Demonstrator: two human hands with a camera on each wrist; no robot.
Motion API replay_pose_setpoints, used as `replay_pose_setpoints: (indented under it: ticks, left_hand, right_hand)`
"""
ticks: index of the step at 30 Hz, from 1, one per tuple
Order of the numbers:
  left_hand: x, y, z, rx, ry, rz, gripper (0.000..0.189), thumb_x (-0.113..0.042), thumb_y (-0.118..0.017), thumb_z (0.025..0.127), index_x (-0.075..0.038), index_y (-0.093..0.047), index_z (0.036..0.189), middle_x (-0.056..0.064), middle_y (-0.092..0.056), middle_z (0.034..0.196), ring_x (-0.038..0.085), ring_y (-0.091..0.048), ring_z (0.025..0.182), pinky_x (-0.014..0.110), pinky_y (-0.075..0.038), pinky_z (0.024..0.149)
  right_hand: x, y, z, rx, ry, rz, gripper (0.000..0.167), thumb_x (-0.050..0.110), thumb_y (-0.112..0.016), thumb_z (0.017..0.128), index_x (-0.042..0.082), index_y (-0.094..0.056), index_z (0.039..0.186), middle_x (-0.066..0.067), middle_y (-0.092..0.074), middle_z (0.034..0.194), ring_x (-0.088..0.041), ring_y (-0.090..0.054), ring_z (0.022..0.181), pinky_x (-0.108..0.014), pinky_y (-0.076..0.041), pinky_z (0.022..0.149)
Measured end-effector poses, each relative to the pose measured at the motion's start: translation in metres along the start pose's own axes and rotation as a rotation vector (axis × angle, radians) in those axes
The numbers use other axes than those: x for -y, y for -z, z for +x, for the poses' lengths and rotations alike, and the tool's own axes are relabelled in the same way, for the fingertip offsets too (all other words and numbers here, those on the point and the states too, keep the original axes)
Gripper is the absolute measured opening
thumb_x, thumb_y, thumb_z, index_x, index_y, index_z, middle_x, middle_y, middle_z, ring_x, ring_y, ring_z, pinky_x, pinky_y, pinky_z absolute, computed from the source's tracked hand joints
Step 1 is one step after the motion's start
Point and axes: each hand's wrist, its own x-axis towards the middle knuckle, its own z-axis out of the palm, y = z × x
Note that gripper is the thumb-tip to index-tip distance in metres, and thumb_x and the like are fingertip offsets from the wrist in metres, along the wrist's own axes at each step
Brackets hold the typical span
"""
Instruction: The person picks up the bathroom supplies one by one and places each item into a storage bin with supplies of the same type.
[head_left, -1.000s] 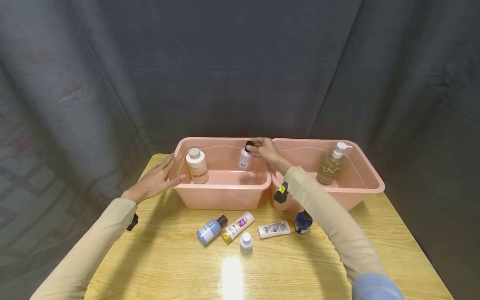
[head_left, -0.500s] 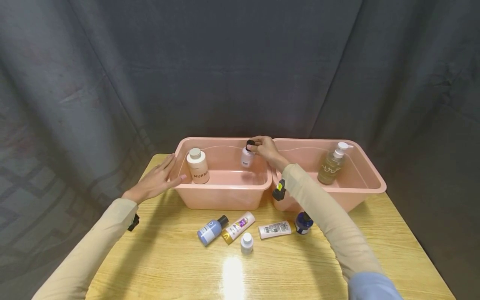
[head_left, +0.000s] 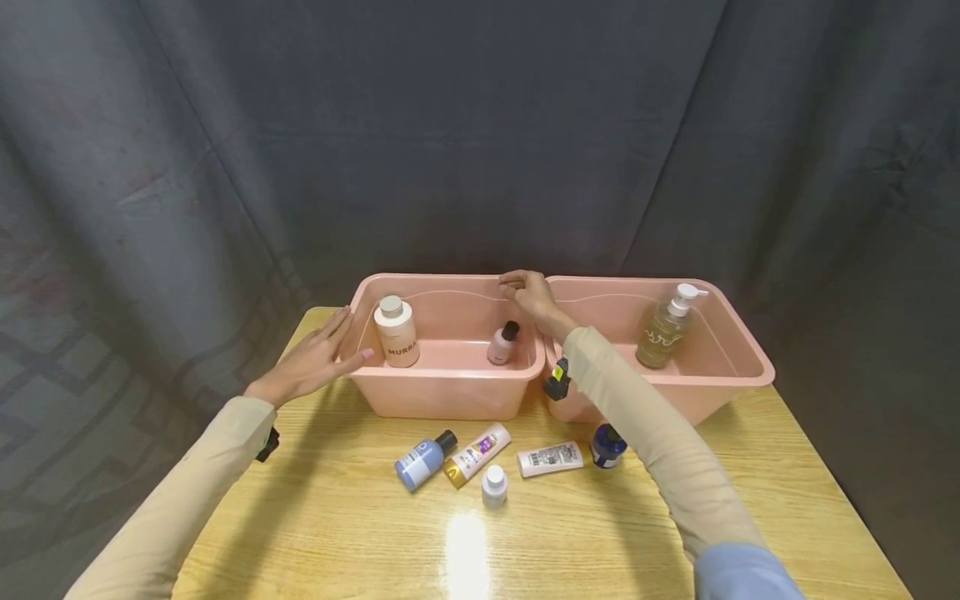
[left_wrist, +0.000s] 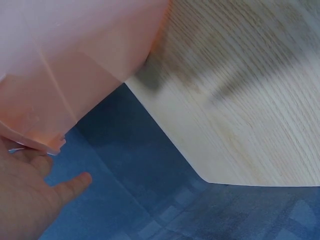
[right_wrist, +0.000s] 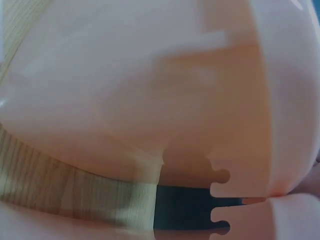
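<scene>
1. Beige right sleeve (head_left: 652,433) leads to the right grip (head_left: 528,293), released, its fingers bent but holding nothing, over the inner right end of the left tub (head_left: 442,396)
2. Below those fingers and apart from them, the black-capped bottle (head_left: 501,347) is low inside that tub, tilted with its cap to the upper right; whether it rests on the bottom I cannot tell
3. Left grip (head_left: 311,360), at the end of the left sleeve (head_left: 180,500), is spread and relaxed, fingers along the left tub's outer end rim, thumb held apart from them
4. White MURRA bottle (head_left: 396,332) stands in the left tub, at the end near the left grip
5. Right tub (head_left: 708,396), also pink, sits just beside the left one and holds a yellowish see-through pump bottle (head_left: 660,335) with a white pump
6. On the desk (head_left: 360,533), in front of the tubs, a blue bottle (head_left: 422,464) and a gold-capped tube (head_left: 477,454) lie near each other, with a small white bottle (head_left: 494,486) standing nearer the person
7. Farther right lie a barcoded tube (head_left: 550,459) and, beside the right sleeve, a dark blue bottle (head_left: 606,450)
8. Dark grey curtain (head_left: 480,125) hangs behind everything
</scene>
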Motion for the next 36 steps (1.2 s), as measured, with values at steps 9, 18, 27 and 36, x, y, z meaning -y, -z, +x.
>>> replay_pose_setpoints:
  ticks: [9, 18, 27, 36]
  left_hand:
    - [0.0019, -0.0025, -0.0008, -0.004, -0.014, 0.004, 0.091, -0.06, -0.043, 0.099, 0.0, -0.008, 0.157, 0.017, -0.002, 0.164, 0.039, -0.011, 0.148, 0.059, -0.014, 0.116]
    - [0.0013, -0.0014, 0.0012, -0.016, -0.035, 0.032, 0.09, -0.06, -0.043, 0.099, 0.002, -0.011, 0.157, 0.02, -0.006, 0.164, 0.038, -0.012, 0.148, 0.06, -0.014, 0.116]
    - [-0.0007, 0.0002, 0.0015, -0.01, -0.033, 0.055, 0.088, -0.058, -0.042, 0.1, 0.002, -0.011, 0.157, 0.019, -0.005, 0.164, 0.038, -0.012, 0.148, 0.059, -0.012, 0.117]
    - [-0.0011, -0.0011, 0.0016, -0.01, -0.036, 0.061, 0.088, -0.058, -0.042, 0.1, 0.003, -0.012, 0.156, 0.021, -0.006, 0.163, 0.038, -0.011, 0.148, 0.06, -0.011, 0.117]
  right_hand:
    - [-0.0003, -0.0016, -0.001, 0.002, -0.012, -0.006, 0.03, 0.001, -0.055, 0.099, -0.011, -0.061, 0.126, -0.025, -0.061, 0.126, -0.035, -0.058, 0.118, -0.04, -0.048, 0.1]
    - [0.002, -0.001, -0.0019, 0.022, -0.018, 0.029, 0.032, 0.006, -0.056, 0.1, -0.01, -0.059, 0.127, -0.025, -0.062, 0.126, -0.033, -0.06, 0.115, -0.039, -0.05, 0.098]
    - [0.0035, 0.0008, -0.0024, 0.033, 0.011, 0.098, 0.03, 0.005, -0.057, 0.1, -0.011, -0.06, 0.125, -0.027, -0.063, 0.123, -0.035, -0.06, 0.113, -0.046, -0.048, 0.1]
    - [0.0087, 0.0005, -0.0077, 0.067, 0.072, 0.149, 0.032, 0.002, -0.055, 0.1, -0.015, -0.057, 0.127, -0.03, -0.06, 0.125, -0.042, -0.058, 0.117, -0.044, -0.049, 0.099]
